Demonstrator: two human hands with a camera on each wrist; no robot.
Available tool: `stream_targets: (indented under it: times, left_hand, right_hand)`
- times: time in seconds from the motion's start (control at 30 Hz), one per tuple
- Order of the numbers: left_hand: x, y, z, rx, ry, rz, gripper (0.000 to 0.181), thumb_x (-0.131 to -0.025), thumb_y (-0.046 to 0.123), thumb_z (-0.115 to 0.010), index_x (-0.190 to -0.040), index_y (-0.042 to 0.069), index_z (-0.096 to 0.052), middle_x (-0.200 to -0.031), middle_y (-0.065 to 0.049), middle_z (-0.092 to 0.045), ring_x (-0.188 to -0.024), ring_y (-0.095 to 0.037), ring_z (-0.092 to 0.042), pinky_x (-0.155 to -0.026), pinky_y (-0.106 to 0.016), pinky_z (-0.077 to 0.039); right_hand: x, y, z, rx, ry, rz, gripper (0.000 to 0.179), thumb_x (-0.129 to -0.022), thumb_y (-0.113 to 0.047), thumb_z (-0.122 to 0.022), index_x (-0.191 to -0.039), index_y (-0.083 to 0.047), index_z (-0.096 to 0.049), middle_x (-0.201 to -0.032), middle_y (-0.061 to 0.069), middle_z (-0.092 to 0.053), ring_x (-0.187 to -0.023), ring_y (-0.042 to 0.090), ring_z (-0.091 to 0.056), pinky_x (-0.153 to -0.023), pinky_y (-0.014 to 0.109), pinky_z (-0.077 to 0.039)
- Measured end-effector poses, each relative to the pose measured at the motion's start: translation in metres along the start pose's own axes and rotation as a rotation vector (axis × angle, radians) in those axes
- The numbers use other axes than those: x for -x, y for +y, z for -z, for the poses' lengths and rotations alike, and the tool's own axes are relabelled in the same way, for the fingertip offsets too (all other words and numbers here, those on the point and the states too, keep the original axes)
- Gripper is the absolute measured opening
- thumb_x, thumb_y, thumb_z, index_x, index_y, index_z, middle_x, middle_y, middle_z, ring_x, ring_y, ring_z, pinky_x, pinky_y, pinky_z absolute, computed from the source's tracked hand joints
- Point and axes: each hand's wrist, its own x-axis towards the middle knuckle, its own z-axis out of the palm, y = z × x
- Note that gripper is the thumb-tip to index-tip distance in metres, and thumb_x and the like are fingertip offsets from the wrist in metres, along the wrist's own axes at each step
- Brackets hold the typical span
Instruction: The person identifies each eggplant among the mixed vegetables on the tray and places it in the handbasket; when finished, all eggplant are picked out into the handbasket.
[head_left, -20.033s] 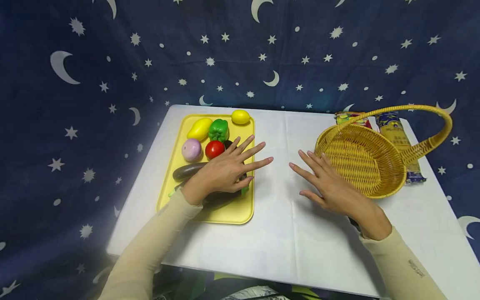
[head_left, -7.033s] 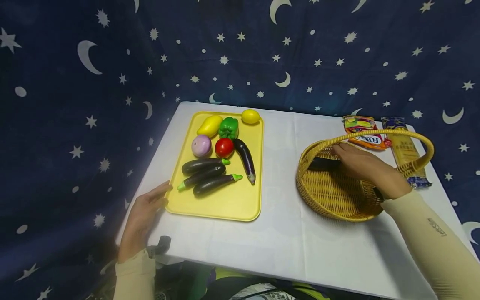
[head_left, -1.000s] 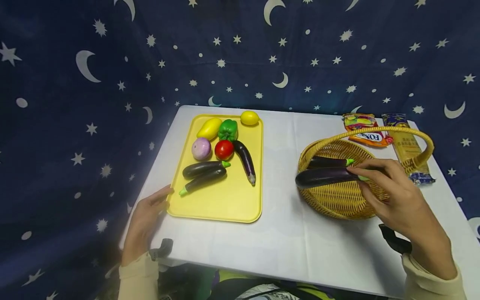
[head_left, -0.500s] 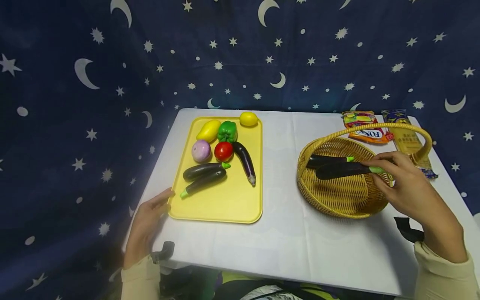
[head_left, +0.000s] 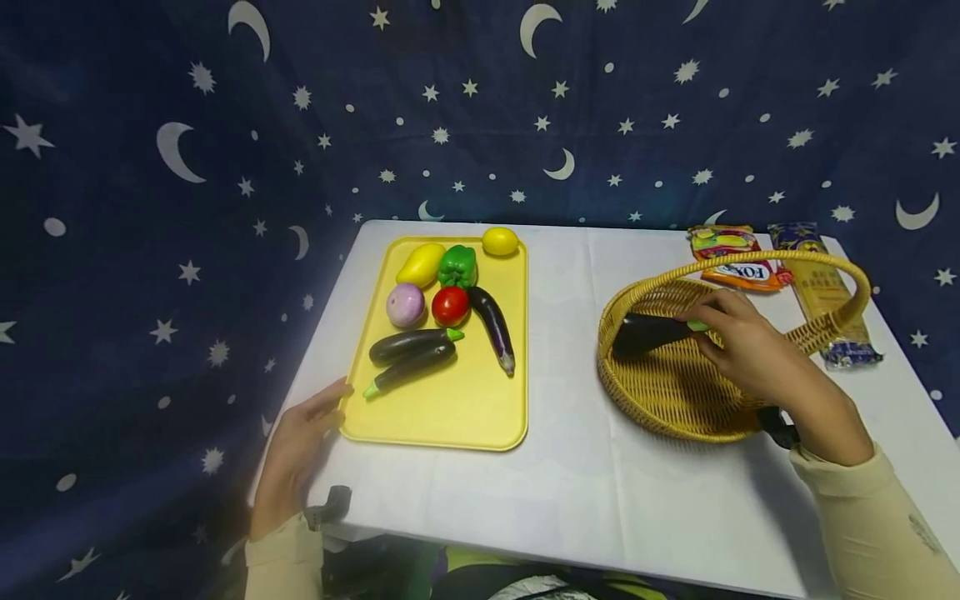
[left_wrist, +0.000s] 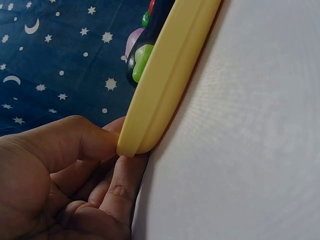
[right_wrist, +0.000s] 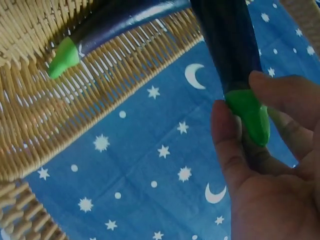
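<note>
My right hand [head_left: 757, 354] pinches a dark eggplant [head_left: 647, 334] by its green stem end, inside the yellow wicker basket [head_left: 678, 408]. In the right wrist view, thumb and fingers close around the green cap, and another eggplant [right_wrist: 135, 25] lies along the basket wall. My left hand [head_left: 300, 442] holds the near left edge of the yellow tray [head_left: 442, 421]; the left wrist view has the thumb at the rim and a finger beneath. On the tray are two short eggplants [head_left: 408, 346], a long eggplant [head_left: 492, 329], a tomato [head_left: 451, 306] and a purple onion [head_left: 406, 305].
Farther back on the tray sit a green bell pepper [head_left: 457, 267], a yellow mango [head_left: 422, 265] and a lemon [head_left: 500, 242]. Behind the basket lie a red snack bag [head_left: 738, 258] and a long yellow packet [head_left: 825, 300]. The basket handle [head_left: 780, 258] arches above its opening.
Both hands were spread over the table at first. One eggplant entered the basket, then another left the tray; my right hand has lowered that one inside. The left hand keeps holding the tray.
</note>
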Motion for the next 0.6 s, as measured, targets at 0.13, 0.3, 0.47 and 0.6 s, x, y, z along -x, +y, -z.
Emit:
stream_targets:
  times: [0.13, 0.3, 0.47, 0.6]
  left_hand:
    - [0.001, -0.004, 0.000, 0.008, -0.009, 0.009, 0.046, -0.105, 0.016, -0.063, -0.150, 0.023, -0.062, -0.170, 0.008, -0.043, -0.167, -0.024, -0.024, -0.139, -0.056, -0.012]
    - [0.004, -0.008, -0.002, 0.005, -0.008, 0.015, 0.047, -0.104, 0.015, -0.062, -0.151, 0.023, -0.061, -0.171, 0.007, -0.042, -0.167, -0.024, -0.024, -0.138, -0.055, -0.014]
    - [0.009, -0.010, -0.002, 0.010, 0.005, 0.005, 0.048, -0.104, 0.012, -0.060, -0.151, 0.020, -0.061, -0.171, 0.006, -0.041, -0.167, -0.025, -0.024, -0.138, -0.054, -0.015]
    - [0.011, -0.011, -0.001, 0.026, 0.014, -0.016, 0.049, -0.104, 0.008, -0.059, -0.152, 0.016, -0.059, -0.172, 0.004, -0.041, -0.167, -0.024, -0.026, -0.138, -0.051, -0.017]
  right_hand:
    - [-0.002, 0.001, -0.005, 0.008, 0.018, 0.009, 0.037, -0.077, 0.017, -0.081, -0.109, -0.001, -0.076, -0.108, 0.019, -0.062, -0.102, 0.034, -0.057, -0.081, 0.036, -0.044]
    - [-0.004, 0.003, 0.001, 0.032, -0.029, -0.007, 0.037, -0.077, 0.016, -0.081, -0.110, 0.001, -0.074, -0.107, 0.023, -0.062, -0.100, 0.039, -0.059, -0.079, 0.052, -0.051]
    - [-0.013, 0.006, 0.010, 0.076, -0.150, -0.006, 0.034, -0.081, 0.012, -0.081, -0.112, -0.002, -0.073, -0.104, 0.022, -0.063, -0.091, 0.036, -0.061, -0.073, 0.052, -0.053]
    - [-0.023, 0.008, 0.016, 0.096, -0.294, -0.040, 0.026, -0.089, 0.005, -0.078, -0.113, -0.001, -0.071, -0.101, 0.021, -0.063, -0.088, 0.032, -0.061, -0.072, 0.050, -0.054]
